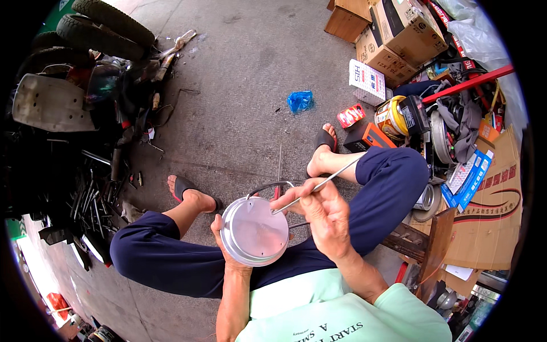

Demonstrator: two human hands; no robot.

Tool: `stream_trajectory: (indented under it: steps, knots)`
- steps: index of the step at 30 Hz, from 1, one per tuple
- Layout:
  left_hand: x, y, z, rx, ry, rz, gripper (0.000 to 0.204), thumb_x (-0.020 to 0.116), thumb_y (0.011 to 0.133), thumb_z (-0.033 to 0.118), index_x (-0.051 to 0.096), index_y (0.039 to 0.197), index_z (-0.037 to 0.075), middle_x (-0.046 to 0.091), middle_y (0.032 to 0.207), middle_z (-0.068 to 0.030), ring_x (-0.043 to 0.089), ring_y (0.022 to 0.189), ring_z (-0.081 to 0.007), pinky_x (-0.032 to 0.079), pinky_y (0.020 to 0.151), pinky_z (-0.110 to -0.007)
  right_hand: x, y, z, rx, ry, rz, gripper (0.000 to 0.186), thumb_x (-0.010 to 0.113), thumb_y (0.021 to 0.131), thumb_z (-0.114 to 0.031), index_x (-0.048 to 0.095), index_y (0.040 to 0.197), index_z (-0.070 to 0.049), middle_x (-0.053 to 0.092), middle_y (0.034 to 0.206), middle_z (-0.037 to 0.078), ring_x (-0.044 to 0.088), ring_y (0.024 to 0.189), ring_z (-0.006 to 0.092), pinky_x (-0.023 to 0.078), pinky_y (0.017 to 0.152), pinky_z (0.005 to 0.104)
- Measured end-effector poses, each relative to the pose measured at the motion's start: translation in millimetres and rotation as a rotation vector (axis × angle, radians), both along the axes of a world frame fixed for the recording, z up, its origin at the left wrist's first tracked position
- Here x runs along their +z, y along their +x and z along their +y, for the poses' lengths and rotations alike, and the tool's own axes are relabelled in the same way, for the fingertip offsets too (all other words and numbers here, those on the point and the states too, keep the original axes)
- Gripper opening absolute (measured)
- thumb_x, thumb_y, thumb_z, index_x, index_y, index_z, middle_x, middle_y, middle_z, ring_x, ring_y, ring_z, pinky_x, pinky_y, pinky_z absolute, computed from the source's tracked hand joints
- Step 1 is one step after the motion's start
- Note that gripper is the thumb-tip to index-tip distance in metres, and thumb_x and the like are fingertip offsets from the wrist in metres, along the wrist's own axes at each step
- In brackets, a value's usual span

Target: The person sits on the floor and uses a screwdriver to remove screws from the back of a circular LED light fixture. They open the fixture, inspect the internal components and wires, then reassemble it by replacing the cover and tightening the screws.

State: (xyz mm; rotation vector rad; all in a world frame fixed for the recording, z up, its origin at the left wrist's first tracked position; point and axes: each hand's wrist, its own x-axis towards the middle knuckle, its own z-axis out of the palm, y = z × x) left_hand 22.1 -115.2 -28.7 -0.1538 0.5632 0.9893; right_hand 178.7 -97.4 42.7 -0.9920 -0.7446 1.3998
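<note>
Left hand (229,255) cups round silvery housing (255,232), apparently metal.

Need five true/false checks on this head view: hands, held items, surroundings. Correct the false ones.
1. The left hand holds a shallow round silver metal part. True.
2. The right hand holds a thin straight metal rod. True.
3. A crumpled blue plastic bag lies on the lap. False: the bag is on the floor.
4. Brown cardboard boxes are stacked at upper left. False: upper right.
5. The trousers are dark blue. True.
</note>
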Motion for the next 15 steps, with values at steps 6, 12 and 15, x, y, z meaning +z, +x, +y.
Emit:
stream_trajectory:
  steps: [6,12,15]
  knots:
    - [7.2,3.6,3.5,-0.069,0.092,-0.143,0.096,0.039,0.072,0.078,0.032,0.136,0.006,0.038,0.134,-0.0237,0.041,0.119,-0.0457,0.042,0.089,-0.061,16.6,28.4,14.8,0.030,-0.166,-0.457,0.013,0.048,0.092,-0.008,0.056,0.096,0.002,0.056,0.076,0.003,0.051,0.065,0.0045,0.041,0.057,0.0168]
    - [14.7,0.3,-5.1,-0.154,0.089,0.065,0.097,0.038,0.074,0.076,0.027,0.138,0.004,0.038,0.133,-0.0257,0.041,0.120,-0.0440,0.044,0.092,-0.054,-6.6,25.9,11.3,0.169,0.001,-1.063,0.017,0.063,0.083,-0.015,0.064,0.091,0.000,0.060,0.081,0.014,0.062,0.074,0.0248,0.050,0.067,0.0318]
    - [15.3,-4.6,-13.2,-0.252,0.113,0.026,0.094,0.049,0.074,0.069,0.028,0.138,0.004,0.041,0.132,-0.0225,0.047,0.118,-0.0349,0.044,0.094,-0.045,-17.4,38.1,-9.9,0.308,-0.026,-0.893,0.021,0.064,0.082,-0.020,0.065,0.091,0.000,0.063,0.085,0.013,0.062,0.077,0.0251,0.049,0.067,0.0320]
